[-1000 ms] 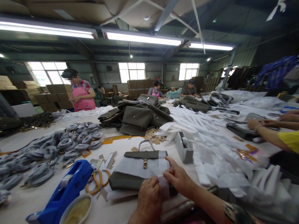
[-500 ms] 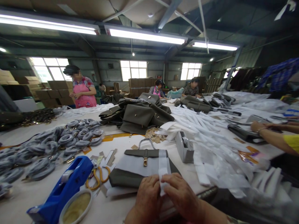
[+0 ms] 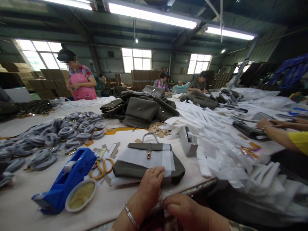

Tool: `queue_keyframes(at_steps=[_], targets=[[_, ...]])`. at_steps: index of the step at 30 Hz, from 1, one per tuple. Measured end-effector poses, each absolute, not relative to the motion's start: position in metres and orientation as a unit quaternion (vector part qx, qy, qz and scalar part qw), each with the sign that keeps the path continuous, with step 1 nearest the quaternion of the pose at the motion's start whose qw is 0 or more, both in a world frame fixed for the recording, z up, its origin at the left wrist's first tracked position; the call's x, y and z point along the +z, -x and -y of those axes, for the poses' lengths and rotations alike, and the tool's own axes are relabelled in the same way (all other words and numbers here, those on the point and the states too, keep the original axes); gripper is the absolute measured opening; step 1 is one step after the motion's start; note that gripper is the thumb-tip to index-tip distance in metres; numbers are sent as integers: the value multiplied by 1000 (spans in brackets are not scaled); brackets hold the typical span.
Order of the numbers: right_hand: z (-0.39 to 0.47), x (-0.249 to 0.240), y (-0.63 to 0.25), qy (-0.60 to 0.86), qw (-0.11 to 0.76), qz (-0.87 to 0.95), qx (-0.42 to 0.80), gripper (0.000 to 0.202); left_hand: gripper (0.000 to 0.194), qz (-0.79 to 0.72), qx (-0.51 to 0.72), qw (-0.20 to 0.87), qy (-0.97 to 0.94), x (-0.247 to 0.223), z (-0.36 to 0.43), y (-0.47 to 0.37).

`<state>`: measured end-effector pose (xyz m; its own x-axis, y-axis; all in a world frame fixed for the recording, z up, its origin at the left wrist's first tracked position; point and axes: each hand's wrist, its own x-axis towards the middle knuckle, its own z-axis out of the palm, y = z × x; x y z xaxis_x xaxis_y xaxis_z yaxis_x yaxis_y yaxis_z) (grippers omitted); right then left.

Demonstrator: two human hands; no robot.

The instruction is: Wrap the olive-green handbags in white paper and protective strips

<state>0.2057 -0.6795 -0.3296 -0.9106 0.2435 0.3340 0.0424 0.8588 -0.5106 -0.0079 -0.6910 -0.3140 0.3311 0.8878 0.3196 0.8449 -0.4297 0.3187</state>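
A dark olive handbag lies on the table before me, its flap with a gold clasp facing up. A white sheet covers part of its front. Down the bag's right side runs a pale strip, from the flap over the near edge. My left hand lies on the near edge beside the strip, fingers stretched out and holding nothing. At the table edge, lower and to the right, my right hand is closed, with the strip's whitish lower end at its fingertips.
Left are a blue tape dispenser, a small bowl, orange-handled scissors and coiled grey straps. A grey dispenser stands right, beside white wrapping. Stacked bags lie behind. A co-worker's arm reaches in at right.
My right hand has moved down off the bag to the table edge. My left hand has shifted up onto the bag's near edge. The whole view has tilted down slightly.
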Motion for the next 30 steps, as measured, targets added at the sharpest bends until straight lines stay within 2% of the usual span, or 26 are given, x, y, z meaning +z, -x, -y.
queue_keyframes(at_steps=[7, 12, 19, 22, 27, 30], targets=[[669, -340, -196, 28, 139, 921, 362, 21, 53, -529, 251, 68, -808, -311, 693, 8], [673, -335, -189, 19, 136, 919, 369, 17, 49, -573, 274, 104, -765, -302, 698, -2], [685, -306, -193, 11, 249, 929, 273, 20, 50, -609, 241, 52, -754, -313, 695, -14], [690, -307, -202, 66, 269, 936, 219, 21, 49, -606, 236, 47, -758, -314, 694, -14], [691, -325, -204, 188, 317, 918, 148, 37, 31, -602, 246, 32, -759, -315, 694, -13], [691, -335, -197, 237, 328, 907, 117, 36, 28, -600, 248, 31, -760, -314, 694, -13]])
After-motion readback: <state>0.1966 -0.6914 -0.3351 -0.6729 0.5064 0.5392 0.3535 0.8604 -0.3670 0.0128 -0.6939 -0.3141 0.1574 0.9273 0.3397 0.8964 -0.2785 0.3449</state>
